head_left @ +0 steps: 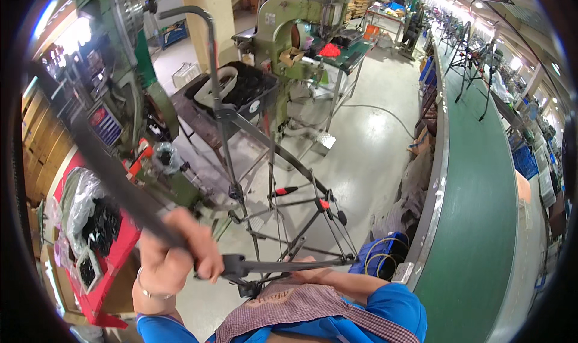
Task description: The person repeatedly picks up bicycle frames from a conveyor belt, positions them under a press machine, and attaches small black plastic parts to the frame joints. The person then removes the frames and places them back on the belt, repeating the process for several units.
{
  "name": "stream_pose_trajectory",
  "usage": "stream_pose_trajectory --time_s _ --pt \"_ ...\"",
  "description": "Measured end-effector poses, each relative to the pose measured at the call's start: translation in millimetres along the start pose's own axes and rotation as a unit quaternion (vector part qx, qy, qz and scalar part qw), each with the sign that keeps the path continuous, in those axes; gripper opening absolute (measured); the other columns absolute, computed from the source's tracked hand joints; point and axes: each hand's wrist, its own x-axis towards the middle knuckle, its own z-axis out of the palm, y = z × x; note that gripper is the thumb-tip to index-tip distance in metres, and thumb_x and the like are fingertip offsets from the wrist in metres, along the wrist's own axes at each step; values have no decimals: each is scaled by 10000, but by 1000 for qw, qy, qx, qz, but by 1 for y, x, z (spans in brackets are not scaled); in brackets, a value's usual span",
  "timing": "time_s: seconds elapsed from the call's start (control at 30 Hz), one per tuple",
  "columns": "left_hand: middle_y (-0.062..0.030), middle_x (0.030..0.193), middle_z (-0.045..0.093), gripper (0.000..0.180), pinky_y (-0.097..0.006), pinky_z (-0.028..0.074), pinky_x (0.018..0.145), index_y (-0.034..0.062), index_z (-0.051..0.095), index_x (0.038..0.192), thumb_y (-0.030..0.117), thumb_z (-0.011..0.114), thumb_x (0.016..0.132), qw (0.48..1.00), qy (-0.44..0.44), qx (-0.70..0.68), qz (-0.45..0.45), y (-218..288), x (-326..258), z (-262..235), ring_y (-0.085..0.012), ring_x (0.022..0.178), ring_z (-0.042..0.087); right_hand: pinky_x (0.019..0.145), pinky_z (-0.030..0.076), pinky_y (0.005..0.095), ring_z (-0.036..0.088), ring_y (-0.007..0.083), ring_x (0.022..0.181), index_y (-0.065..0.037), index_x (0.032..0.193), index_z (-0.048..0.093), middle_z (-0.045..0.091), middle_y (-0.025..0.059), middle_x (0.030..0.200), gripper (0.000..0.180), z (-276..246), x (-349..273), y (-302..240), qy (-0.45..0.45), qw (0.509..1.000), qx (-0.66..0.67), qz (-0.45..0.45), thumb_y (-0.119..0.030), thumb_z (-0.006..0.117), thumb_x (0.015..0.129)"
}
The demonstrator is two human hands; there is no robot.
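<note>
A black folding frame of metal tubes, which looks like an umbrella stroller frame, stands in front of me. One crook-shaped handle rises at its upper left, and red-and-black joints sit among its crossed rods. My left hand is closed round a thick dark tube that slants to the upper left; hand and tube are blurred by motion. Low at my apron, my right hand grips the frame at a near tube, which partly covers its fingers.
A green conveyor belt runs along my right, with more frames farther up it. Green machines and a black bin stand ahead. To my left is a red-covered table with bagged black parts; a blue crate sits beside the belt.
</note>
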Motion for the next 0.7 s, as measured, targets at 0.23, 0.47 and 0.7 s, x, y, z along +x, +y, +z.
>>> stream_pose_trajectory --time_s 0.23,0.47,0.7 --pt "-82 410 491 442 -345 458 335 67 423 668 375 681 853 934 276 156 166 43 -159 21 -219 294 479 727 499 471 655 265 774 -76 857 662 651 119 840 208 14 26 -77 -158 961 -177 -143 -245 543 826" --pt "-5 445 354 386 -241 319 291 61 391 791 378 412 1010 807 462 336 151 70 -261 5 -107 282 336 752 505 447 609 356 905 -57 935 634 617 165 942 177 76 48 -177 -181 954 98 -216 -176 565 824" --pt "-4 532 377 281 -232 393 336 55 414 759 187 472 1000 732 584 350 13 25 -407 -59 -88 374 398 830 513 428 611 329 992 -77 1053 640 624 141 1025 294 32 65 -150 -278 933 -58 -221 -229 607 803"
